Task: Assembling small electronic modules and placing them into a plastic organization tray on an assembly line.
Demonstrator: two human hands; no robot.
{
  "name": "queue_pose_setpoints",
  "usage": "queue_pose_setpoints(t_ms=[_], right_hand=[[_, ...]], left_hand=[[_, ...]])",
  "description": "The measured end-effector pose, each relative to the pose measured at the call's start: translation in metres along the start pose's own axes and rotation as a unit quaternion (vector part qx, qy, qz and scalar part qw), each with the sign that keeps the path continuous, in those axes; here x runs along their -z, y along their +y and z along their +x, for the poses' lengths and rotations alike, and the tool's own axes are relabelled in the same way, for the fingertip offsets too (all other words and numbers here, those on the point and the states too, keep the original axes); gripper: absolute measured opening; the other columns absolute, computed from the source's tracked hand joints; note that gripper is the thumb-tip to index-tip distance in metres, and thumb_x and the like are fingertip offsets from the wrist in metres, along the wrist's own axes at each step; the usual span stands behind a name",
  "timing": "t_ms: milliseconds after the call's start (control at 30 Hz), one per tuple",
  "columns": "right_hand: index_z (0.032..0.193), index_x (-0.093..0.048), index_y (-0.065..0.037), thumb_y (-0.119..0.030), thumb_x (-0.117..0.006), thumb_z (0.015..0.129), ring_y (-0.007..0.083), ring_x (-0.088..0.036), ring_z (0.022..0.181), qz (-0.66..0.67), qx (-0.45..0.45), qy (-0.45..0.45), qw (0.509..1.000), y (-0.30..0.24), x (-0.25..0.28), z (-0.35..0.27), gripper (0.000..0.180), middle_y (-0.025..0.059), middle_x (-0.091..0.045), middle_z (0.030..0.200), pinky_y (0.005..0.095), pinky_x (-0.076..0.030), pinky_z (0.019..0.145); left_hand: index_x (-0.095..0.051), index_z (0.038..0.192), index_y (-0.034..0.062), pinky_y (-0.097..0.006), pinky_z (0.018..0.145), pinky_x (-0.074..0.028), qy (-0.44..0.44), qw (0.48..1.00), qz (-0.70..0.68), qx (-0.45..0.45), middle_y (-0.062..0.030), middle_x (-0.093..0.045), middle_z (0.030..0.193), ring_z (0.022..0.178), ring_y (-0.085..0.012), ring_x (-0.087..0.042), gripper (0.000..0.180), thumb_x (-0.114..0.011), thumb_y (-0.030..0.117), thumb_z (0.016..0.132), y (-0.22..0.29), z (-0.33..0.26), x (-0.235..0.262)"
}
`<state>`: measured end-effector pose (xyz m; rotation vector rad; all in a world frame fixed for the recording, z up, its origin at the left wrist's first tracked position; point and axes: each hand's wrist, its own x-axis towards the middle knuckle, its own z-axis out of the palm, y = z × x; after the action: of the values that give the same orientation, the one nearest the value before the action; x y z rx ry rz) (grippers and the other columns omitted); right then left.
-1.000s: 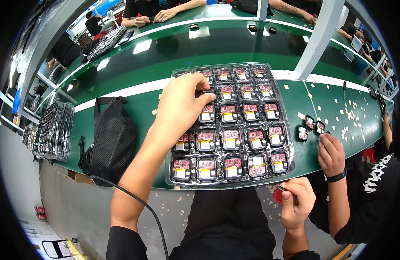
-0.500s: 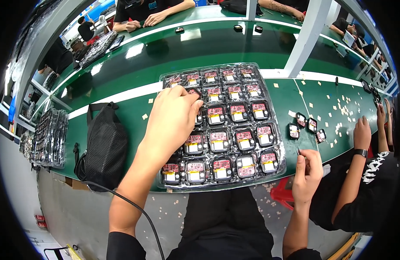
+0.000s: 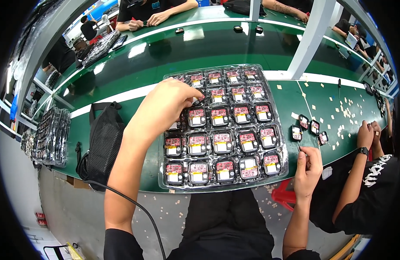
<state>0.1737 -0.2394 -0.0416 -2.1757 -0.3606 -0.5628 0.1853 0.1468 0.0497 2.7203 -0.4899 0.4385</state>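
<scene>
Head view: your left hand [image 3: 163, 108] is over the clear tray [image 3: 281, 152] of small red and black parts on the green desk [image 3: 130, 65]. Your fingertips [image 3: 195, 96] are bent down and pinch at one part [image 3: 199, 99] near the top left of the tray. Your fingers hide most of that part, so I cannot tell if the grip has really closed on it. Half a second ago your left hand sat a bit lower on the tray. Now it has moved up one row.

Your right hand [image 3: 307, 167] is curled shut on a thin tool [image 3: 299, 149] just past the tray's right edge. It was lower and farther from the tray before; now it is up beside the edge. Three loose parts [image 3: 309, 128] lie on the desk near it. A black mesh bag [image 3: 104, 143] lies left of the tray. Another person's hands [image 3: 368, 132] are at the far right.
</scene>
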Motion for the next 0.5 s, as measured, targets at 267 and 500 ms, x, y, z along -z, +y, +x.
queue_pose_setpoints(t_ms=[267,500], right_hand=[[0.099,-0.064,0.004,-0.007,-0.060,0.097,0.0117,-0.048,0.063,0.020,0.002,0.010,1.000,0.0048,-0.0009,-0.0007,0.011,0.0078,-0.059,0.091,0.0261,-0.037,0.055],[0.099,-0.064,0.003,-0.006,-0.060,0.097,0.0126,-0.050,0.065,0.009,0.005,0.003,1.000,0.0014,-0.0009,0.0011,0.011,0.0079,-0.059,0.090,0.0268,-0.038,0.055]], left_hand=[[-0.071,0.100,0.0059,-0.043,0.095,-0.047,-0.039,0.999,0.026,-0.015,-0.0092,-0.068,0.092,0.091,-0.0310,-0.061,0.024,-0.066,-0.004,0.079,0.0004,0.0025,0.0058],[-0.072,0.103,0.0088,-0.051,0.113,-0.035,-0.023,0.998,0.047,-0.030,-0.0096,-0.069,0.103,0.107,-0.0285,-0.062,0.027,-0.066,-0.003,0.079,-0.0036,-0.0001,0.0063]])
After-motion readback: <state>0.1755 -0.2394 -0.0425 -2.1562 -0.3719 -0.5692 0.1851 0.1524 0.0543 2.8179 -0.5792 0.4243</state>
